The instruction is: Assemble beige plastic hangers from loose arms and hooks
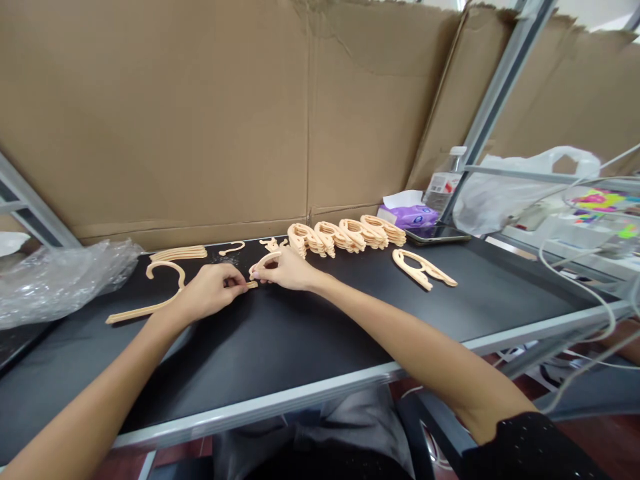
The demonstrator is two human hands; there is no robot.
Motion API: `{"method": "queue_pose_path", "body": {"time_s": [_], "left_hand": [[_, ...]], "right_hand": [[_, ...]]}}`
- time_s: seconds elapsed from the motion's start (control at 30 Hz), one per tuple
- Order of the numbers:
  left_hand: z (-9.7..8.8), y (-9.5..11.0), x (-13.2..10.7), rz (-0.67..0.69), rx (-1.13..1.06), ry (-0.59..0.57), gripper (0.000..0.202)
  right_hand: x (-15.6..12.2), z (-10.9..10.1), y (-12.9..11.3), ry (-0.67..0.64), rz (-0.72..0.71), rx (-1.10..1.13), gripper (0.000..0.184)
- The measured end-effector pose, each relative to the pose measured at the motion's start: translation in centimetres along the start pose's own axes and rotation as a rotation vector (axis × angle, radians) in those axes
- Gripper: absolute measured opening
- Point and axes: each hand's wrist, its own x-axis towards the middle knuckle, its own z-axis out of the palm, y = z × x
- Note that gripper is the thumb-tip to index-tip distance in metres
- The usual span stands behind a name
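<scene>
A beige plastic folding hanger [143, 311] lies on the black tabletop with its hook toward the back; my left hand [213, 290] covers its middle. The fingers of that hand are closed on the hanger's right arm, whose tip shows just past them. My right hand [291, 268] pinches a curved beige plastic hook piece [265, 261] close to that tip. Whether the two parts touch cannot be made out. Behind my hands lie one loose hook [233, 249], a small heap of beige parts [270, 244] and a stack of straight beige arms [179, 253].
Several piles of folded beige hangers [353, 235] line the back; a single folded hanger [423, 268] lies to the right. Beyond are a purple tissue pack [413, 215], a dark phone or tablet [437, 233] and a bottle [444, 183]. Clear plastic wrap [65, 283] covers the left end.
</scene>
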Motion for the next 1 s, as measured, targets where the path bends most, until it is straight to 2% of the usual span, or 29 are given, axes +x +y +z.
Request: {"method": "queue_pose_path", "body": {"time_s": [0.1,0.23,0.43,0.7,1.0], "left_hand": [[0.0,0.2,0.0,-0.007,-0.009,0.007,0.024],[0.0,0.4,0.0,-0.014,-0.017,0.008,0.024],[0.0,0.3,-0.1,-0.024,0.000,0.012,0.023],[0.0,0.4,-0.1,-0.043,-0.043,0.003,0.025],[-0.1,0.8,-0.1,-0.079,-0.034,0.014,0.025]], "right_hand": [[-0.1,-0.3,-0.2,-0.034,-0.015,0.029,0.019],[-0.2,-0.5,-0.3,-0.051,-0.035,0.030,0.016],[-0.4,-0.7,-0.9,-0.072,-0.127,-0.124,0.016],[-0.4,-0.9,-0.6,-0.022,-0.156,-0.180,0.011],[-0.5,-0.6,-1.2,-0.159,-0.264,-0.335,0.015]]}}
